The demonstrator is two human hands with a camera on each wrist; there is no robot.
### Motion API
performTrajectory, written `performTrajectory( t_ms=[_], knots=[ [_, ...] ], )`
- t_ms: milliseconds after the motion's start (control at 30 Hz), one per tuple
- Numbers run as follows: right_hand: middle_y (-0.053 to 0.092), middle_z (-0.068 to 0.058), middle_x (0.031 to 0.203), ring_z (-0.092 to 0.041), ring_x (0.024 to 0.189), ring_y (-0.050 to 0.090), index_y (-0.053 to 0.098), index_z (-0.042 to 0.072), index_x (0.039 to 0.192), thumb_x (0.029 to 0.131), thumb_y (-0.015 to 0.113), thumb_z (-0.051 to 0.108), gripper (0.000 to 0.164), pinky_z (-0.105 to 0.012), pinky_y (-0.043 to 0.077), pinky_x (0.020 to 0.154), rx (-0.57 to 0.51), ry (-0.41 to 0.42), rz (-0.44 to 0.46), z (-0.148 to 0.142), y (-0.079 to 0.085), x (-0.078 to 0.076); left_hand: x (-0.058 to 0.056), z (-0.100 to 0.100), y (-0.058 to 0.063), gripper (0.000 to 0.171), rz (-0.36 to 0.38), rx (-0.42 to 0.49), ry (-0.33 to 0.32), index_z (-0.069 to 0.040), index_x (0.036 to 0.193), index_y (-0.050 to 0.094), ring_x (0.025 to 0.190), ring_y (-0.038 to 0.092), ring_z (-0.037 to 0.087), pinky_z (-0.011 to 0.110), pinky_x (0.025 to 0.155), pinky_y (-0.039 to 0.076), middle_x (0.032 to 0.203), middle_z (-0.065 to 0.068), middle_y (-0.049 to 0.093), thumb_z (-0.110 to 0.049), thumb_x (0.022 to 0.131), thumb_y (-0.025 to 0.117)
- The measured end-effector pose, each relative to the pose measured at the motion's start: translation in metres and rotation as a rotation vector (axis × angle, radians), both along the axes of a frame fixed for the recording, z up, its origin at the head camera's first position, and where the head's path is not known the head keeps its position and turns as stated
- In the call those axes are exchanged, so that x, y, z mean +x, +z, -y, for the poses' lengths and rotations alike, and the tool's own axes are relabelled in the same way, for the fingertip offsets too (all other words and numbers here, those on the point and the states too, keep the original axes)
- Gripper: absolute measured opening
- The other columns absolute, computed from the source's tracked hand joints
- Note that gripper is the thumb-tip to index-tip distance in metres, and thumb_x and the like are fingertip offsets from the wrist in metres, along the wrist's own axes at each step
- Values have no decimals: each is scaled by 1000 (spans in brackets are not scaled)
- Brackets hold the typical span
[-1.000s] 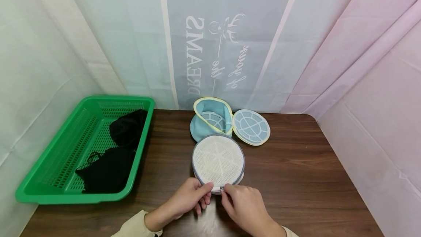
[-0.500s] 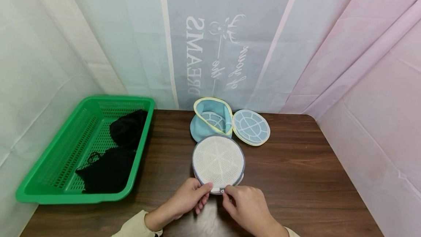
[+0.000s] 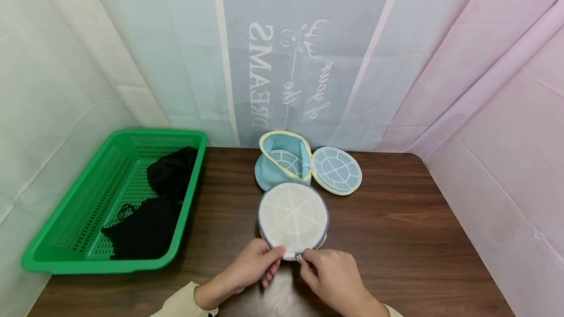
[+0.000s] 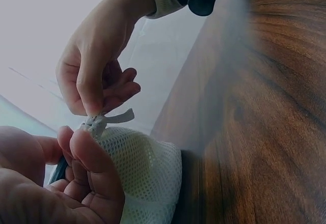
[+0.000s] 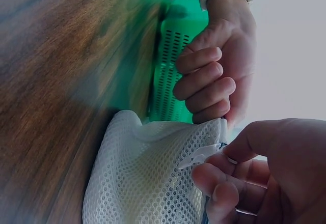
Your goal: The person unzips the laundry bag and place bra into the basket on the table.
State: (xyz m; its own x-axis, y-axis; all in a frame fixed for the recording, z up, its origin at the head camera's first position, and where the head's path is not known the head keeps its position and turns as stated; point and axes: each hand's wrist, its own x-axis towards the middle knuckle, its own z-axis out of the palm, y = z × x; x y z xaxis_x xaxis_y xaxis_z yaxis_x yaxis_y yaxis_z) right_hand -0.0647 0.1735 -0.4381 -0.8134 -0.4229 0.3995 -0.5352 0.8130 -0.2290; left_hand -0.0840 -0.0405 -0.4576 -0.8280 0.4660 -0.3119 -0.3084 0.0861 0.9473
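A round white mesh laundry bag [image 3: 293, 216] with grey trim stands on the table, its flat top facing up. At its near edge my left hand [image 3: 251, 265] pinches the rim by a white tab, thumb on top. Beside it my right hand [image 3: 335, 278] pinches the small zipper pull [image 3: 299, 256] between thumb and forefinger. In the right wrist view a white strip [image 5: 198, 156] sticks out by the right fingertips, and the bag's mesh side [image 5: 137, 173] sags in soft folds. Both hands meet close together at the zipper in the left wrist view.
Behind the white bag sits a blue mesh bag [image 3: 266, 175] with yellow trim, unzipped, its round lid [image 3: 337, 170] flopped to the right. A green basket [image 3: 97, 265] at left holds black cloth items [image 3: 141, 229]. Curtains [image 3: 308, 87] hang along the table's back edge.
My right hand has shifted slightly right along the rim with the zipper pull. The left hand stays on the same spot, and the bag hardly moves.
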Motion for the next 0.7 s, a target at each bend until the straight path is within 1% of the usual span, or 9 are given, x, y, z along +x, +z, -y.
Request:
performTrajectory(
  t_ms=[300,433,567,700],
  knots=[
    [22,23,55,10,49,22,39,30,59,75,80,16,47,-15,20,44,-6,-12,31,-2,2,1,1,0,-1,45,-11,-7,6,-6,65,56,42,45,5,20,41,43,57,-2,52,-28,104,59],
    [22,24,55,10,50,21,40,31,59,74,80,15,45,-14,19,44,-6,-14,20,-4,2,1,1,0,-1,45,-10,-7,3,-7,65,55,42,45,5,20,41,44,57,-2,52,-28,104,58],
    [22,24,55,10,50,20,41,31,60,72,80,15,43,-15,18,43,8,-43,13,-8,3,1,0,1,0,45,-2,-10,9,-7,65,55,43,45,6,20,42,44,58,-2,51,-27,104,58],
    [22,24,54,8,49,21,40,32,61,74,79,15,44,-17,19,43,27,-84,58,-14,4,-1,0,2,1,44,7,-12,14,-8,65,55,44,45,6,20,42,44,58,-2,51,-28,104,59]
  ],
)
